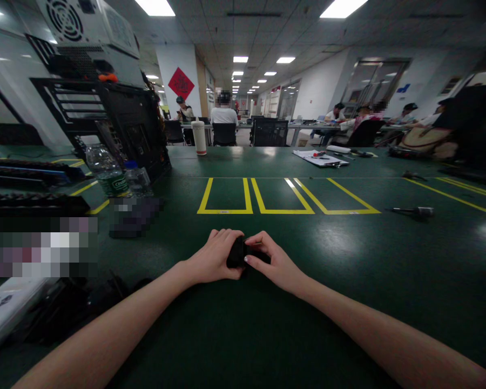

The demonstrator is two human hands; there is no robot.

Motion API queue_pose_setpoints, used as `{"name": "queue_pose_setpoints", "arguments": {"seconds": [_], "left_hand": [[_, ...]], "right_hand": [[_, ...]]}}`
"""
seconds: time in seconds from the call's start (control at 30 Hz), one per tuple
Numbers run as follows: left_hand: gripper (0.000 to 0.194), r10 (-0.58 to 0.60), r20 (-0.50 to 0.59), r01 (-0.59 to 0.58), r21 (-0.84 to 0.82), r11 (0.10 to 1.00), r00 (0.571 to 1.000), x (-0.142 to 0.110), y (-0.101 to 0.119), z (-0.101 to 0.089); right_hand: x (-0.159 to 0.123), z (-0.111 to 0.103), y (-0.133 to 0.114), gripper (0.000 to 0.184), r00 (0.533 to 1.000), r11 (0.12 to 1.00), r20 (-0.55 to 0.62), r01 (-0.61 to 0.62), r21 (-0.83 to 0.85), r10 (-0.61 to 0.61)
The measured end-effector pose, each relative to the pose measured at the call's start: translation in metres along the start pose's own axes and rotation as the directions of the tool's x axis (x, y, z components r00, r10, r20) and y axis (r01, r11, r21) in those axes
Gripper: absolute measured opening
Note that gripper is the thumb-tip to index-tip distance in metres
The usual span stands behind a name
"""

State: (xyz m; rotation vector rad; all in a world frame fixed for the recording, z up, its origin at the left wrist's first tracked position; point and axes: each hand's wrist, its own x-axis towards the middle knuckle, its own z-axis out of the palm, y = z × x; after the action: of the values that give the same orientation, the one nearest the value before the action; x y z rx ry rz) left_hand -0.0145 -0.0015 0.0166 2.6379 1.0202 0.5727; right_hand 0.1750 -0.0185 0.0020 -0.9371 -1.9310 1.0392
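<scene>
Near the middle of the green table, my left hand [215,255] is wrapped around a small black object [236,253], fingers over its far side and thumb along its near side. The object is too dark to name its kind. From the other side, my right hand [277,265] has its thumb and index fingertips curled at the object's right end, touching or gripping it. Most of the object is covered by my fingers. Just beyond both hands lie yellow tape outlines [224,212] on the tabletop.
To the left stand a computer case [135,129], a plastic bottle [105,170] and a smaller blue-capped bottle [137,181]. A screwdriver-like tool [417,211] lies right. Farther back are a white cup [199,138] and a clipboard [319,159]. Several people sit beyond the table.
</scene>
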Motion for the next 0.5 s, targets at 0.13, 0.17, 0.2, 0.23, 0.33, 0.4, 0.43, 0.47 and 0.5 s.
{"name": "queue_pose_setpoints", "arguments": {"seconds": [0.13,0.17,0.2,0.23,0.33,0.4,0.43,0.47,0.5], "left_hand": [[0.056,0.005,-0.013,-0.005,0.004,1.0,1.0,0.0002,-0.0009,0.0016],[0.057,0.007,-0.012,-0.007,0.002,1.0,1.0,0.0,-0.0008,0.0014],[0.058,0.008,-0.013,-0.008,0.001,1.0,1.0,-0.0001,-0.0005,0.0012],[0.058,0.008,-0.011,-0.008,-0.001,1.0,1.0,-0.0002,-0.0003,0.0009],[0.058,0.008,-0.01,-0.008,-0.003,1.0,1.0,-0.0004,0.0004,0.0006],[0.058,0.009,-0.017,-0.009,-0.003,1.0,1.0,-0.0003,0.0005,0.0009],[0.058,0.01,-0.019,-0.01,-0.004,1.0,1.0,-0.0003,0.0004,0.0011],[0.059,0.011,-0.02,-0.011,-0.007,1.0,1.0,-0.0002,0.0003,0.0013],[0.059,0.011,-0.019,-0.012,-0.011,1.0,1.0,-0.0001,0.0001,0.0014]], "right_hand": [[-0.0006,-0.0008,-0.0023,0.029,0.999,0.999,0.028,-0.03,0.022,0.03],[-0.0011,-0.0012,-0.0024,0.029,0.999,0.999,0.035,-0.027,0.018,0.026],[-0.0015,-0.0016,-0.0023,0.029,0.999,1.0,0.037,-0.017,0.012,0.017],[-0.0018,-0.0019,-0.0018,0.029,0.999,1.0,0.035,-0.004,0.004,0.004],[-0.0022,-0.0019,0.0008,0.028,0.999,0.999,0.016,0.03,-0.017,-0.03],[-0.0018,-0.0012,0.0025,0.023,0.999,0.999,0.008,0.034,-0.012,-0.033],[-0.0015,-0.0008,0.003,0.021,1.0,1.0,0.006,0.029,-0.005,-0.029],[-0.0012,-0.0004,0.0032,0.02,1.0,1.0,0.005,0.023,0.004,-0.023],[-0.0009,0.0,0.0031,0.021,1.0,1.0,0.006,0.017,0.014,-0.017]]}}
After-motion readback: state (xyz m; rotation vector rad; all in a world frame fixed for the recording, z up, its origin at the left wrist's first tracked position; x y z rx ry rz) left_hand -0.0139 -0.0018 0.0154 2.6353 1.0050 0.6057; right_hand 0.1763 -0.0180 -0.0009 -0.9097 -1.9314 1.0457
